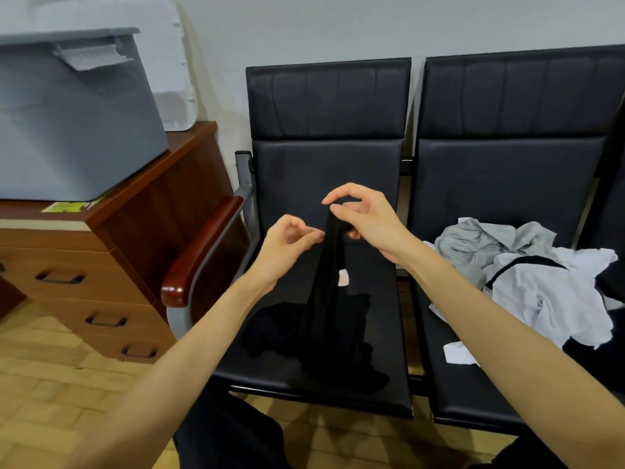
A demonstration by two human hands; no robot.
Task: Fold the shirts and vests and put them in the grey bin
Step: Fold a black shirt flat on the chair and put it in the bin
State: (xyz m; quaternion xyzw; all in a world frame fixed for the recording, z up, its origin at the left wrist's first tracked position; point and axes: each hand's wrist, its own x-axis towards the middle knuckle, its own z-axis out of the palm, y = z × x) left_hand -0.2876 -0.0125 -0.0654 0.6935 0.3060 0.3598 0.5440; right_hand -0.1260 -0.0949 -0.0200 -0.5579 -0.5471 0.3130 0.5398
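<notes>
1. I am looking down from the head camera at my two bare arms reaching forward over a black padded seat [324, 170], the left one of a joined row against a pale wall.
2. My right hand [363, 220] is raised above the seat, with thumb and forefinger curled together and pinching the top of a black garment [326, 299].
3. The black garment hangs down from that pinch in a narrow column; a small white label shows partway down, and its lower part lies bunched on the seat cushion.
4. My left hand [287, 242] is just beside the garment's upper edge on its left, fingers loosely curled, fingertips touching or nearly touching the cloth. I cannot tell whether it has hold of it.
5. On the neighbouring seat [507, 184] to the right lies a loose pile of clothes [527, 275], grey and white pieces with black trim, unfolded and well apart from my hands.
6. The grey bin [74, 126] stands tilted on a reddish-brown wooden cabinet [111, 252] with drawers at the far left, well apart from the garment; a paper label hangs near its rim.
7. A wooden-topped armrest [199, 252] sits between the cabinet and the seat, above a tan tiled floor [50, 384].
</notes>
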